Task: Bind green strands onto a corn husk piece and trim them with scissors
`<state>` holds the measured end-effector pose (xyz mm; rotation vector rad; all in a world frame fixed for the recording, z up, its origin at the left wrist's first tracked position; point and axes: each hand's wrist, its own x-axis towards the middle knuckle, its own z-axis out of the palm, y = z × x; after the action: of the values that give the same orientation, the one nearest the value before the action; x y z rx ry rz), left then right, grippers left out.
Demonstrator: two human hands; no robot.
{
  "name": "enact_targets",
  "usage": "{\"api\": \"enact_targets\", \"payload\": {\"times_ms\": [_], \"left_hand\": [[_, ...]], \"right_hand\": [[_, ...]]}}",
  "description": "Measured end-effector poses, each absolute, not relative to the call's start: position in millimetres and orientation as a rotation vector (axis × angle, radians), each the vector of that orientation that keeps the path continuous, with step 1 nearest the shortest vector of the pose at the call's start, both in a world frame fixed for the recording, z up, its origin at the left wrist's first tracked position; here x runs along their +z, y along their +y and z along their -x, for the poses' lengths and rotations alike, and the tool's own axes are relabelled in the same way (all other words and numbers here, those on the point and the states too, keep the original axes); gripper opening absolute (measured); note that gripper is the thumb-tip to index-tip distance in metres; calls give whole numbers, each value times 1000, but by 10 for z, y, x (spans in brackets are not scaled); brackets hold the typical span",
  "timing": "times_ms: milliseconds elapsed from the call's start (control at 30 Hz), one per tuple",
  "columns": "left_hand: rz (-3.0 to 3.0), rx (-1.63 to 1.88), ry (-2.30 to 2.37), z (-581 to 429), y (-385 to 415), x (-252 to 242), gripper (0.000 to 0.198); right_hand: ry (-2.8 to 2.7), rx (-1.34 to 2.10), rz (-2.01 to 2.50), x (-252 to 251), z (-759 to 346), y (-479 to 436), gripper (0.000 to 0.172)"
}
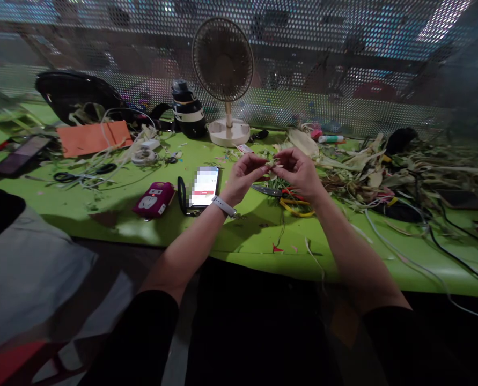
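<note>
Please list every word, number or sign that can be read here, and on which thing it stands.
No text can be read.
Phone screen: blurred.
Card by the fan: too small.
Magenta box: no legible marks.
Leaf strip between left hand and right hand: no writing.

No legible text; phone [205,186] screen blurred.

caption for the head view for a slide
Left hand and right hand pinch a pale strip over a green table, near a phone, desk fan and leaf heap
</note>
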<state>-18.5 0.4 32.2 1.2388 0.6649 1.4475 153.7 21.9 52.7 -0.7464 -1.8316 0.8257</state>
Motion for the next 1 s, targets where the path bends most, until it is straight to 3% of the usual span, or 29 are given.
{"api": "enact_targets", "payload": {"times_ms": [433,1000], "left_hand": [[-1210,1477,667,181,32,275,17],[-1234,1516,615,173,59,256,17]], "right_hand": [[-1893,562,768,501,-1483,152,24],[-1871,528,769,494,-1452,122,23]]}}
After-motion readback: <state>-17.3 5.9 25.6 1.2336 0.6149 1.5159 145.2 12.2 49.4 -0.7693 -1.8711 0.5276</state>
